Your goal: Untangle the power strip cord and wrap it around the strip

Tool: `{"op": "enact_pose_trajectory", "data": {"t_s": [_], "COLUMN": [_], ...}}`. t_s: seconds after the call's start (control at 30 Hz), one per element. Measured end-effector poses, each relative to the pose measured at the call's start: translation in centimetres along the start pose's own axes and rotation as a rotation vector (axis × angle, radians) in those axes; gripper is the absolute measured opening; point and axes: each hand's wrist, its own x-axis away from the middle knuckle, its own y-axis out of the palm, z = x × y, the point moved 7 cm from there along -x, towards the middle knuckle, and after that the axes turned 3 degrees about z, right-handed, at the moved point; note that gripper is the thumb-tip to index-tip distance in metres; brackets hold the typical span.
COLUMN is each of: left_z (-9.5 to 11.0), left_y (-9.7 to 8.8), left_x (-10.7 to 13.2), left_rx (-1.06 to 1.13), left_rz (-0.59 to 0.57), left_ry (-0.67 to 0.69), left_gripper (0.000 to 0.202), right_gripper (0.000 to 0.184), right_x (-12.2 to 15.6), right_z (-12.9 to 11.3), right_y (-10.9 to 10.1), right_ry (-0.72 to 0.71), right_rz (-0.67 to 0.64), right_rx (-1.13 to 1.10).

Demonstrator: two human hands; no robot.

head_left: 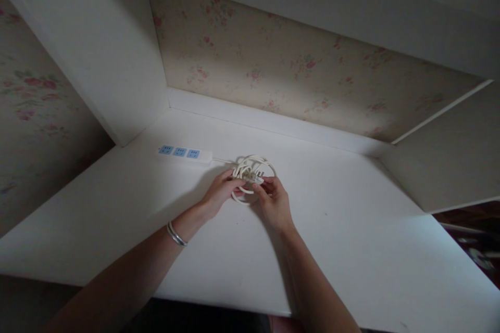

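A white power strip with blue socket faces lies on a white desk, its cord wound into a coil just to its right. My left hand, a silver bangle on its wrist, pinches the left side of the coil. My right hand grips the coil's near right side, fingers curled round the cord near the plug. Both hands rest low over the desk surface.
A white side panel rises at the left and another at the right. Floral wallpaper backs the alcove. A dark area with objects shows at the far right.
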Motion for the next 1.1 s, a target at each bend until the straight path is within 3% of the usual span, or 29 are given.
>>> {"op": "enact_pose_trajectory", "data": {"t_s": [0.7, 1.1], "left_z": [0.6, 0.7], "left_y": [1.0, 1.4], "left_x": [0.6, 0.5], "left_rx": [-0.045, -0.083], "left_rz": [-0.086, -0.393], "left_ry": [0.006, 0.01], "left_gripper": [0.03, 0.037], "right_gripper": [0.035, 0.036], "right_x": [-0.4, -0.6], "right_z": [0.2, 0.7], "right_y": [-0.9, -1.3], "right_ry": [0.071, 0.119], "right_rz": [0.04, 0.024], "right_rx": [0.09, 0.018]}}
